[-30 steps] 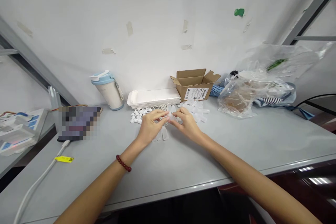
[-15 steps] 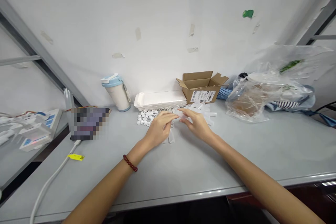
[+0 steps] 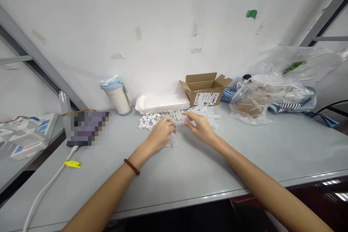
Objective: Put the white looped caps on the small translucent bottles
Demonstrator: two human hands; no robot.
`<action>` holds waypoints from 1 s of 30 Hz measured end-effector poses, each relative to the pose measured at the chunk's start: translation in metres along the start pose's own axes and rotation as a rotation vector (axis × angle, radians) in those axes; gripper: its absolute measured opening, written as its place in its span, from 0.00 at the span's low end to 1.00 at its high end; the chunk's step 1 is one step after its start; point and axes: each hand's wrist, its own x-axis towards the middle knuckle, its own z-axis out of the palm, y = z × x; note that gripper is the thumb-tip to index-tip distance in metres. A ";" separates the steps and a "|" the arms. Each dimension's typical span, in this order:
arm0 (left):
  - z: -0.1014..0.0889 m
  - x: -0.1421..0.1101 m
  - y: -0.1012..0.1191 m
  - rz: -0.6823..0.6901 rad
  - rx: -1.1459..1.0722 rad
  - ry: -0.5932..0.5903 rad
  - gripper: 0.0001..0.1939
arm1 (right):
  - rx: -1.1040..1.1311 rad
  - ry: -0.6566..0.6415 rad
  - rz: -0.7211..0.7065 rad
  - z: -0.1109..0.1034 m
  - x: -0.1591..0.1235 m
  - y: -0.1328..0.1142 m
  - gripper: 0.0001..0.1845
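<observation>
My left hand [image 3: 162, 133] is low over the table with its fingers curled down and closed; what they hold, if anything, is hidden. Small translucent plastic sleeves [image 3: 173, 140] lie right by its fingertips. Beside it on the left are several small white caps [image 3: 145, 121], and white cord loops [image 3: 170, 114] lie just beyond its fingers. My right hand [image 3: 201, 127] has thumb and fingers apart with nothing visible held. It is at the near edge of a heap of translucent plastic pieces [image 3: 214, 116], partly covering them.
Behind the hands stand a stack of white trays [image 3: 165, 102] and an open cardboard box [image 3: 208, 96]. A cup with a blue lid [image 3: 116, 96] and a device on a white cable [image 3: 88, 127] are to the left. Clear plastic bags [image 3: 250, 107] lie right.
My hands were close together around a translucent piece; now they are apart. The left has lowered toward the sleeves on the table, its fingers curled, and the right has opened.
</observation>
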 end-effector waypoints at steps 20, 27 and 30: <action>-0.016 -0.001 0.003 -0.171 0.089 0.240 0.22 | 0.025 -0.099 0.121 0.005 -0.002 0.000 0.13; -0.014 0.000 0.028 0.080 0.066 0.270 0.14 | 0.259 -0.085 0.292 0.006 -0.002 -0.006 0.12; -0.010 0.000 0.032 0.120 0.092 0.221 0.21 | 0.380 -0.110 0.389 0.005 -0.001 -0.012 0.13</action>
